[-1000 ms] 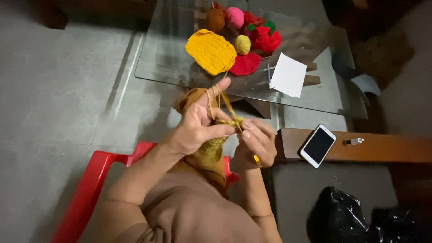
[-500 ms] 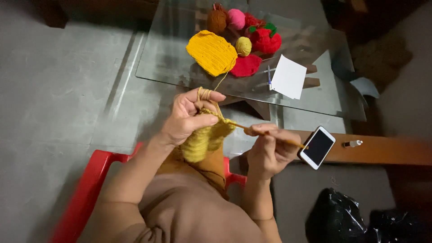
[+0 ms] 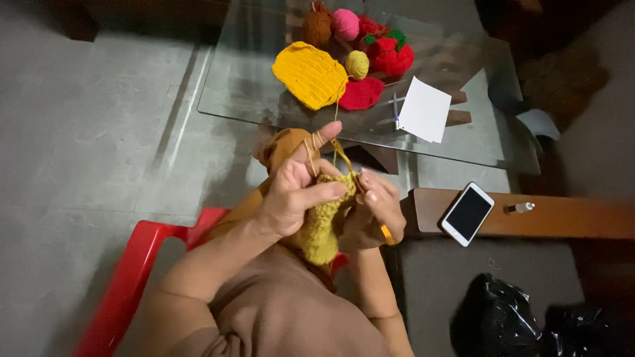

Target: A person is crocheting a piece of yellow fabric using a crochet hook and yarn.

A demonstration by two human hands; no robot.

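Observation:
My left hand [image 3: 297, 188] pinches the top of a mustard-yellow crocheted piece [image 3: 322, 228] that hangs over my lap, with yarn looped over its raised forefinger. My right hand [image 3: 377, 215] is closed on a crochet hook with an orange handle [image 3: 386, 233], its tip at the top edge of the piece. The yarn strand [image 3: 338, 109] runs up to a small yellow ball of yarn [image 3: 357, 64] on the glass table [image 3: 258, 99].
On the table lie a yellow crocheted panel [image 3: 309, 74], red, pink and brown yarn pieces [image 3: 380, 49], a white paper [image 3: 424, 110] and a pen [image 3: 395, 111]. A phone [image 3: 467, 213] and a small bottle [image 3: 520, 208] rest on a wooden bench. A black bag [image 3: 509, 320] sits bottom right. I sit on a red chair [image 3: 132, 277].
My right hand had pulled out to the right with the hook; now it is back against the left hand at the top of the crocheted piece.

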